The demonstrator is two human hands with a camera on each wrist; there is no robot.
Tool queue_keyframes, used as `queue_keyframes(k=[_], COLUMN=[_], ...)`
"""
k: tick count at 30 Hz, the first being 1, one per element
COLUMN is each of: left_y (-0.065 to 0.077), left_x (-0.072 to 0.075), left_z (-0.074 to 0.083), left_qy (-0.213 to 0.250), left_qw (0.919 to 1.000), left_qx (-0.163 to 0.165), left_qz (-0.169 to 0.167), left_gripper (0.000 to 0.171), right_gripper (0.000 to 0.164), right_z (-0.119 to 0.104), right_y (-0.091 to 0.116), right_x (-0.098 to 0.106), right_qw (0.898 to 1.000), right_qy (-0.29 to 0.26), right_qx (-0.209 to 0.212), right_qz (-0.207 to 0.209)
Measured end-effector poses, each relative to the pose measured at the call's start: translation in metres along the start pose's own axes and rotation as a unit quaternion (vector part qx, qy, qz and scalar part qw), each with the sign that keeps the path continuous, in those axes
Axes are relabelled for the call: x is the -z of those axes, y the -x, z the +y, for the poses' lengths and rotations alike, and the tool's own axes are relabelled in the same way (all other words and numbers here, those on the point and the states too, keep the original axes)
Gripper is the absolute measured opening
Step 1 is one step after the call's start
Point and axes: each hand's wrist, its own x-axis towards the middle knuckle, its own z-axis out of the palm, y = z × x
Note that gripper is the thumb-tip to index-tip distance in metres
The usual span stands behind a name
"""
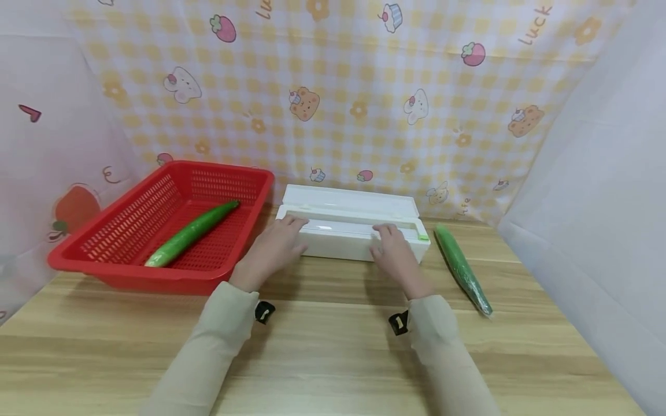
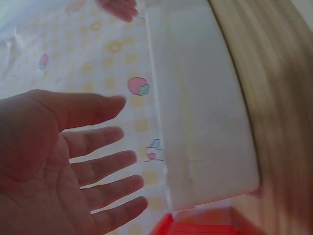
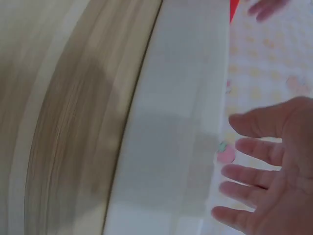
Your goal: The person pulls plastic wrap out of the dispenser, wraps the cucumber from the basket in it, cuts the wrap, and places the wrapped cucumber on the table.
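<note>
A white cling film dispenser [image 1: 340, 246] stands at the back of the table, its lid [image 1: 351, 199] raised and a green piece [image 1: 423, 237] at its right end. My left hand [image 1: 274, 245] is over the dispenser's left part, fingers spread and slightly bent in the left wrist view. Over the right part is my right hand [image 1: 396, 255], its fingers apart and loosely bent. Neither palm holds anything in the wrist views. Right of the dispenser lies a cucumber [image 1: 460, 266] with a shiny clear wrap around its lower part.
On the left stands a red plastic basket [image 1: 156, 276] with another cucumber [image 1: 192, 234] lying slanted in it. A patterned cloth [image 1: 359, 75] hangs behind the wooden table [image 1: 333, 358]. Pale cloth [image 1: 598, 150] closes off the right side.
</note>
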Motion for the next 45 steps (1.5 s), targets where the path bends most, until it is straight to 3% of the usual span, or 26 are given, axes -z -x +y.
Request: queue_keyframes(k=[5, 8, 16, 20, 25, 30, 39, 45], left_y=[-0.008, -0.012, -0.021, -0.024, -0.029, -0.034, -0.039, -0.041], left_x=[-0.012, -0.019, -0.033, -0.036, -0.037, -0.038, -0.037, -0.038], left_z=[-0.011, -0.018, -0.036, -0.041, -0.043, -0.041, -0.039, -0.039], left_qy=[0.004, 0.006, 0.042, 0.064, 0.097, 0.103, 0.076, 0.075], left_qw=[0.9990, 0.9976, 0.9939, 0.9905, 0.9834, 0.9783, 0.9805, 0.9789], left_qx=[0.019, 0.034, 0.066, 0.070, 0.084, 0.105, 0.136, 0.146], left_qz=[0.040, 0.060, 0.078, 0.100, 0.128, 0.146, 0.119, 0.122], left_gripper=[0.042, 0.039, 0.037, 0.030, 0.023, 0.020, 0.023, 0.023], right_gripper=[0.032, 0.030, 0.028, 0.027, 0.026, 0.027, 0.023, 0.024], right_z=[0.029, 0.047, 0.080, 0.085, 0.090, 0.092, 0.090, 0.090], right_y=[-0.005, -0.006, -0.008, -0.009, -0.010, -0.011, -0.020, -0.022], right_x=[0.003, 0.009, 0.027, 0.029, 0.029, 0.029, 0.025, 0.022], right_qw=[0.998, 0.996, 0.997, 0.995, 0.995, 0.994, 0.995, 0.994], right_qy=[0.009, 0.005, -0.046, -0.065, -0.072, -0.077, -0.078, -0.076], right_qx=[-0.033, -0.048, -0.061, -0.063, -0.068, -0.069, -0.065, -0.072], right_qz=[0.059, 0.074, -0.011, -0.030, -0.027, -0.023, -0.006, -0.002])
